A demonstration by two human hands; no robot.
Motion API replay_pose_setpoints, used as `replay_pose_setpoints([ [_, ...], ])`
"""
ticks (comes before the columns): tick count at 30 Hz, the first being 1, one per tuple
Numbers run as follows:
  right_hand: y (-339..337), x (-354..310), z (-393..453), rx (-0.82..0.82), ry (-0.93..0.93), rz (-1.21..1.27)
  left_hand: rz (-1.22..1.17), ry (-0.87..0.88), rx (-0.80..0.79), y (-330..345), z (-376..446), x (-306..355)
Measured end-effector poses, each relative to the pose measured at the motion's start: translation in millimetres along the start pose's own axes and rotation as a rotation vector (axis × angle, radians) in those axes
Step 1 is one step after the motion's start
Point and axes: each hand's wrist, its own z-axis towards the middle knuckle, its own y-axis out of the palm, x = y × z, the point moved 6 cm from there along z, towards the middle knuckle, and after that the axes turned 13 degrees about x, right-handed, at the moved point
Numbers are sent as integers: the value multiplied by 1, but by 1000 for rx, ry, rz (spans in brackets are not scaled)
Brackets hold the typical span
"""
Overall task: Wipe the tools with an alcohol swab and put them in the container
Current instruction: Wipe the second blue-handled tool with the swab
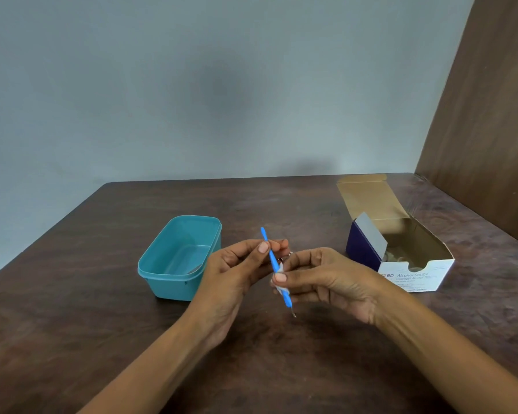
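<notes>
Tool (pixel 270 256) pinched by left hand (pixel 231 273), right hand (pixel 326 279) pinching swab (pixel 279 271); container (pixel 178 258) beside.

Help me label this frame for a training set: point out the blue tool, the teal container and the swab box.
blue tool (pixel 272 258), head view, on the handle between the two hands.
teal container (pixel 174 273), head view, on its near rim.
swab box (pixel 413 276), head view, on the printed white front.

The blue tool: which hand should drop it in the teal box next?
Probably the left hand. It pinches the blue tool near its upper end and is right beside the teal container. The right hand holds the white swab around the tool, farther away.
</notes>
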Motion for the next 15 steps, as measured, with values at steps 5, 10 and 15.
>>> replay_pose_setpoints([
  [5,4,3,3,45,5,159,16,22,19,-2,1,0],
  [10,-1,-4,-1,84,-79,-69,30,87,75,-7,2,3],
  [15,-7,-6,-3,145,-112,-205,10,94,108,-9,3,4],
])
